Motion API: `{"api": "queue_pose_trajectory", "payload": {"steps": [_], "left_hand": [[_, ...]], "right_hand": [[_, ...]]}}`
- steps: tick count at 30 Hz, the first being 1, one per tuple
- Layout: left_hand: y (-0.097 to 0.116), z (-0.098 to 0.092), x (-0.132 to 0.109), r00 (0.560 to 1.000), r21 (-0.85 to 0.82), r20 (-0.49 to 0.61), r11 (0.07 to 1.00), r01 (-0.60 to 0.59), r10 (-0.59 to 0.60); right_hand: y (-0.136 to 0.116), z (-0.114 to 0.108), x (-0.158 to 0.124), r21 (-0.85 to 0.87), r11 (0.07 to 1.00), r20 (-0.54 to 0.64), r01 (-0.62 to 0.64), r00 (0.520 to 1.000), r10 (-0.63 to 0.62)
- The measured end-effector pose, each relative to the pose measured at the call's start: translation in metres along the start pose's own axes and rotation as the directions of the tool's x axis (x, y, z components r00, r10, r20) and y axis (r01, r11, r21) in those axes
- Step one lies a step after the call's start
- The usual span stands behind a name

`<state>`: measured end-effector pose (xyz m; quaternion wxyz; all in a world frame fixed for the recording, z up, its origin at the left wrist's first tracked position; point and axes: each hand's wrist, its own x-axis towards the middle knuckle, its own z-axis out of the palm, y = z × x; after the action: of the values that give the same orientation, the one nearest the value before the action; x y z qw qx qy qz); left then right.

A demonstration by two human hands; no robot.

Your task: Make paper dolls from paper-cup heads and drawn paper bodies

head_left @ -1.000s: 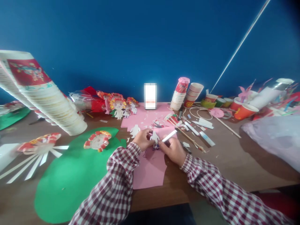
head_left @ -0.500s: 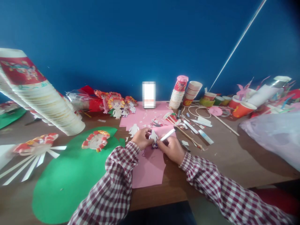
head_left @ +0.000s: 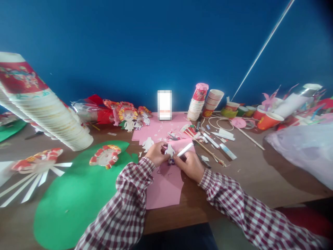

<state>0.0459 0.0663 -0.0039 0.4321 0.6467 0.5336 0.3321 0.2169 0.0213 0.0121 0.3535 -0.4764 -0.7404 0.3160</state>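
Observation:
My left hand (head_left: 157,153) is closed on the left edge of a small white paper cutout (head_left: 169,151) shaped like a figure, with some dark marks low on it. Between the fingers of my right hand (head_left: 191,163) is a white marker (head_left: 185,149), slanting up to the right. The marker's lower end points at the cutout's right side; whether it touches is hidden by the fingers. Both hands are above a pink paper sheet (head_left: 163,194) with a few drawn lines. Another white figure cutout (head_left: 147,144) lies just beyond my left hand.
A large green paper shape (head_left: 78,194) lies to the left, bearing a cut paper cup piece (head_left: 106,156). A leaning stack of paper cups (head_left: 52,111) rises at far left. Further back stand more stacked cups (head_left: 196,107). Wooden sticks (head_left: 210,152) and scraps lie right of my hands.
The whole view has shifted very slightly. My hands keep nearly the same pose, still holding the cutout and the marker.

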Motion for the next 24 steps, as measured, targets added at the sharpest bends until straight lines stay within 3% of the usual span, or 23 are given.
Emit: {"api": "queue_pose_trajectory", "payload": {"steps": [24], "left_hand": [[-0.0044,-0.0006,0.0008,1.0,0.001,0.009,1.0,-0.002,0.002]], "right_hand": [[0.0015,-0.0001,0.0011,-0.042,0.999,-0.011,0.009,1.0,-0.009]]}}
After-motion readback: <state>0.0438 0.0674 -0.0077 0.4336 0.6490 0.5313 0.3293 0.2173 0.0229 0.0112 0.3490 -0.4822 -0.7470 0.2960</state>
